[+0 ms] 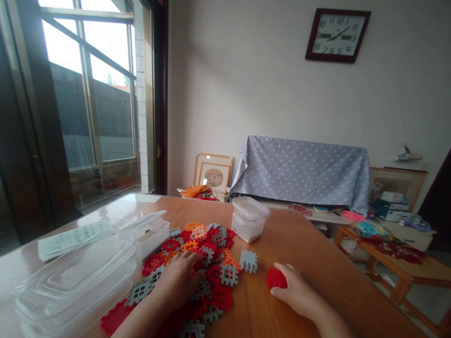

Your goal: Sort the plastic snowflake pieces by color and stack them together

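A pile of red, grey and orange interlocking plastic tiles [221, 297] with notched edges lies across the middle of the table. My left hand [181, 275] is over the pile, its fingers and thumb curled about a red tile; part of that grip is hidden. To the right, apart from the pile, my right hand [296, 292] grips a small block of red tiles [276, 279] between thumb and fingers, low over the tabletop. Between the two hands stands a neat grey stack of tiles [248, 261].
A lidded clear container [248, 226] stands behind the grey stack. At left are a white open box [152, 239], large clear plastic lids or containers [78, 282] and a printed sheet [73, 238]. The wooden table [284, 333] has its right edge beside my right arm; a low bench [433, 271] stands beyond.
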